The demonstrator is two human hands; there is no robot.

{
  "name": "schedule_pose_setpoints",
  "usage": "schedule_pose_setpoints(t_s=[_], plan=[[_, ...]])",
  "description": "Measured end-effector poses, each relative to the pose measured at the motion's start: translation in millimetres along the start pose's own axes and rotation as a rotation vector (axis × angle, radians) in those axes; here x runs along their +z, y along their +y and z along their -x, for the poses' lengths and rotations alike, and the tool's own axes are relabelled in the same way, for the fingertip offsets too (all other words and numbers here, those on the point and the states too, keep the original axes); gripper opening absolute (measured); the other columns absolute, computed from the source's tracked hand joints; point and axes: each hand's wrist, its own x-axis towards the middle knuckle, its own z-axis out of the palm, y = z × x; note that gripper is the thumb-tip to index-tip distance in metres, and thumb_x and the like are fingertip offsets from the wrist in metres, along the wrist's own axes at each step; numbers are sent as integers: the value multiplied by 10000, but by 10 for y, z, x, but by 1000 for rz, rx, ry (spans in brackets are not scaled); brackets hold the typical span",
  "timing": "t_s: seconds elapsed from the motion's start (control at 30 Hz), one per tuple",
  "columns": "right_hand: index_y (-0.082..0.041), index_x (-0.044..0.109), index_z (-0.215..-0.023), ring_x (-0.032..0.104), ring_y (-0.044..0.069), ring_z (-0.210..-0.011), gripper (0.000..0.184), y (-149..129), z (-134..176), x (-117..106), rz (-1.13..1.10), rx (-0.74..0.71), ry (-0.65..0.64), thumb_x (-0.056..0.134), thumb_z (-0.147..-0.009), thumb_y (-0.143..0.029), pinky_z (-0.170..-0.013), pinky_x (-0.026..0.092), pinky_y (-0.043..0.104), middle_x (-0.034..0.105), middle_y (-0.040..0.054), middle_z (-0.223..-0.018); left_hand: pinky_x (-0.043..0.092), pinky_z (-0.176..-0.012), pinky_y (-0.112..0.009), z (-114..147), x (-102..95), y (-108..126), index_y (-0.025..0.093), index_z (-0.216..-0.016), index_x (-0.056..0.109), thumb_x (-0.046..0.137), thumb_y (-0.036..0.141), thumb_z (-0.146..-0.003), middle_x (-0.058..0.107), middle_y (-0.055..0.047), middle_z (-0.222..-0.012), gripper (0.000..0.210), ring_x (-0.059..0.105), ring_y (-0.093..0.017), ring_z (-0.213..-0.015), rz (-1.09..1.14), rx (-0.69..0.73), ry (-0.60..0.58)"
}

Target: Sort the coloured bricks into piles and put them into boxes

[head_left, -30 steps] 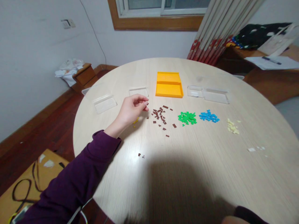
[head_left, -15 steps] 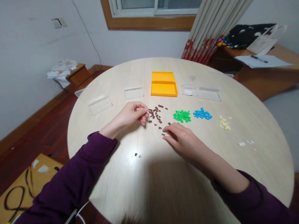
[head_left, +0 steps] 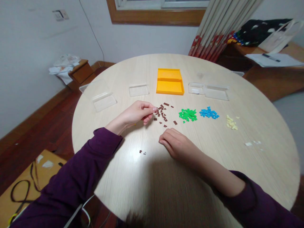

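Note:
My left hand (head_left: 143,112) is at the left edge of a loose pile of small brown building bricks (head_left: 162,111), thumb and forefinger pressed together. Anything in that pinch is too small to make out. Just below the pile, low over the table, my right hand (head_left: 175,142) is closed, its fingertips together and pointing left; what they hold, if anything, is hidden. A dark brown piece (head_left: 140,151) and a tiny shiny piece (head_left: 144,153) lie nearer me. A yellow bit (head_left: 135,124) shows beside my left wrist.
Right of the brown pile lie green bricks (head_left: 188,115), blue bricks (head_left: 209,113), pale yellow bricks (head_left: 231,122) and a few white pieces (head_left: 248,144). Behind them on the round table (head_left: 133,193) stand an open orange case (head_left: 170,86) and clear plastic boxes (head_left: 104,102).
The view has shifted slightly. My right hand has moved left and its fingers have closed; the brown piece at its fingertips no longer shows. My left hand stays pinched at the pile.

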Motion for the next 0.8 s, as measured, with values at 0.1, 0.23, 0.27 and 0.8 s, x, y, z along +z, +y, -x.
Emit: schedule_pose_setpoints(t_s=[0.1,0.23,0.27,0.8], plan=[[-176,599,-818,551,191,-761,197,11,2,-9,-33,-7,28,455,-952,-166,-714,467,326,613,77,-784,312,-420,-190,-15,-22,-30,128,-636,609,643,244,-877,459,41,-418,270,415,-50,-376,-22,25,-19],[-180,628,-830,582,192,-775,215,28,-5,-28,-46,29,62,456,-959,-176,-724,489,338,636,80,-799,337,-454,-206,-33,-52,-69,123,-703,685,640,227,-862,455,43,-427,195,409,-64,-406,-42,34,-31],[-182,635,-837,589,192,-777,221,30,-7,-31,-50,36,72,453,-962,-177,-727,494,340,641,80,-802,344,-461,-209,-37,-58,-78,124,-713,700,641,224,-857,459,41,-430,185,411,-67,-412,-44,36,-28],[-175,625,-758,521,149,-734,164,-87,32,-172,-184,-74,-237,556,-893,-113,-686,444,283,607,30,-760,556,-634,-270,-33,-31,-74,84,-776,698,668,35,-762,651,-19,-576,59,611,-91,-517,81,-15,7]])
